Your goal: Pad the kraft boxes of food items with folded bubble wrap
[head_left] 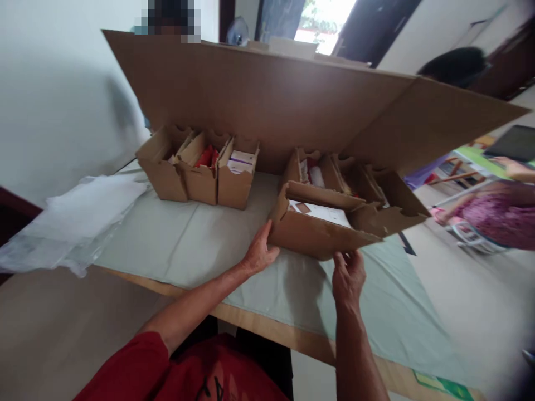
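A long open-topped cardboard box (311, 231) sits crosswise at the front of the right-hand group, with white packets inside it. My left hand (259, 253) has its fingers against the left end of this box, thumb apart. At the lower front edge, toward the right, my right hand (349, 274) grips the box with bent fingers; the fingertips are partly hidden beneath it. Close behind stand several similar cardboard boxes, one (388, 186) at the right end. To the left is a row of three more, including a box with a red item (207, 157) and a box with white cartons (241, 161).
A tall cardboard panel (267, 94) stands across the back of the cloth-covered table (175, 245). Clear plastic bags (92, 209) lie at the left edge. People are behind the panel and at the right, where a green-topped table (480, 159) stands.
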Motion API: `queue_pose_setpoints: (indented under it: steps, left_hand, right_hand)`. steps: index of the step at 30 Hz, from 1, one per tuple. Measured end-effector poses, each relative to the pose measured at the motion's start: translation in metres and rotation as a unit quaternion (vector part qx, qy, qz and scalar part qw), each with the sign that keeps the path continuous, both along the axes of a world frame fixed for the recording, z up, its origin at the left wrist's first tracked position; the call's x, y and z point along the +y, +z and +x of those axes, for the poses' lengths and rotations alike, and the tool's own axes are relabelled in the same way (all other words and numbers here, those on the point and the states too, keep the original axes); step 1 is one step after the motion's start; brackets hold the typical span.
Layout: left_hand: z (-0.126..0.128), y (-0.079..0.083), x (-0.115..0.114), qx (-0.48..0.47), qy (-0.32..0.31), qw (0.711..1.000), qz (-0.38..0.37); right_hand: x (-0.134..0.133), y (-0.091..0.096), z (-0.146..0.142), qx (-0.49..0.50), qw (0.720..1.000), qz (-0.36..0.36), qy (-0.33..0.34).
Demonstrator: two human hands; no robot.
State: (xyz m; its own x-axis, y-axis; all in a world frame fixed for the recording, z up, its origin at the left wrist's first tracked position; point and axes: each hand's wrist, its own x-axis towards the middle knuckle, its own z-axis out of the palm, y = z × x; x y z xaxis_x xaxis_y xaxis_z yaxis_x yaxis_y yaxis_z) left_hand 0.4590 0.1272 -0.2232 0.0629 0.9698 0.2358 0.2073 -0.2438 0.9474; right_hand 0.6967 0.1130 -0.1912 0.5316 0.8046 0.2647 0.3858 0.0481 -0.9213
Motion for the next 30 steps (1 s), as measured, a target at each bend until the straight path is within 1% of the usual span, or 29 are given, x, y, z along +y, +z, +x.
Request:
queue_pose_setpoints:
  steps: [2, 3, 4, 5, 6, 8, 9, 11, 13, 15, 16, 17, 19, 21, 26, 30]
  left_hand:
    - [-0.031, -0.004, -0.015, 0.052, 0.032, 0.998, 0.016]
    - [-0.053, -0.006, -0.026, 0.087, 0.065, 0.994, 0.025]
    - [-0.078, -0.008, -0.037, 0.122, 0.107, 0.986, 0.030]
    - [-0.105, -0.009, -0.050, 0.159, 0.158, 0.974, 0.031]
    - [-0.134, -0.009, -0.064, 0.180, 0.204, 0.962, 0.026]
    - [-0.194, -0.005, -0.090, 0.202, 0.282, 0.938, 0.009]
    - [-0.224, 0.000, -0.101, 0.213, 0.319, 0.923, 0.002]
    - [-0.282, 0.012, -0.119, 0.236, 0.383, 0.893, -0.002]
    - [-0.332, 0.025, -0.130, 0.257, 0.428, 0.866, -0.001]
    - [-0.374, 0.035, -0.135, 0.295, 0.451, 0.842, -0.007]
    - [-0.390, 0.038, -0.136, 0.332, 0.447, 0.830, -0.016]
    - [-0.404, 0.039, -0.136, 0.367, 0.437, 0.821, -0.027]
    - [-0.424, 0.038, -0.133, 0.427, 0.404, 0.807, -0.049]
    - [-0.434, 0.034, -0.128, 0.449, 0.380, 0.806, -0.059]
    - [-0.443, 0.026, -0.116, 0.452, 0.370, 0.808, -0.069]
    - [-0.446, 0.026, -0.114, 0.468, 0.347, 0.810, -0.070]
  right_hand:
    - [-0.016, -0.010, -0.008, 0.003, 0.998, -0.025, -0.058]
    - [-0.027, -0.017, -0.014, 0.002, 0.996, -0.050, -0.073]
    - [-0.037, -0.024, -0.020, -0.005, 0.995, -0.070, -0.069]
    - [-0.047, -0.031, -0.027, -0.032, 0.995, -0.089, -0.030]
    - [-0.056, -0.037, -0.034, -0.075, 0.992, -0.100, 0.024]
    - [-0.068, -0.048, -0.048, -0.166, 0.973, -0.094, 0.128]
    - [-0.071, -0.052, -0.055, -0.204, 0.962, -0.085, 0.163]
    - [-0.071, -0.057, -0.067, -0.251, 0.945, -0.068, 0.199]
    - [-0.066, -0.058, -0.073, -0.278, 0.936, -0.062, 0.208]
    - [-0.062, -0.057, -0.075, -0.305, 0.925, -0.067, 0.215]
    - [-0.060, -0.057, -0.074, -0.317, 0.921, -0.072, 0.216]
    - [-0.060, -0.056, -0.073, -0.327, 0.917, -0.078, 0.216]
    - [-0.059, -0.055, -0.072, -0.340, 0.911, -0.084, 0.219]
    - [-0.059, -0.055, -0.072, -0.350, 0.908, -0.083, 0.217]
    - [-0.055, -0.062, -0.078, -0.362, 0.909, -0.085, 0.189]
    - [-0.053, -0.063, -0.080, -0.374, 0.904, -0.090, 0.186]
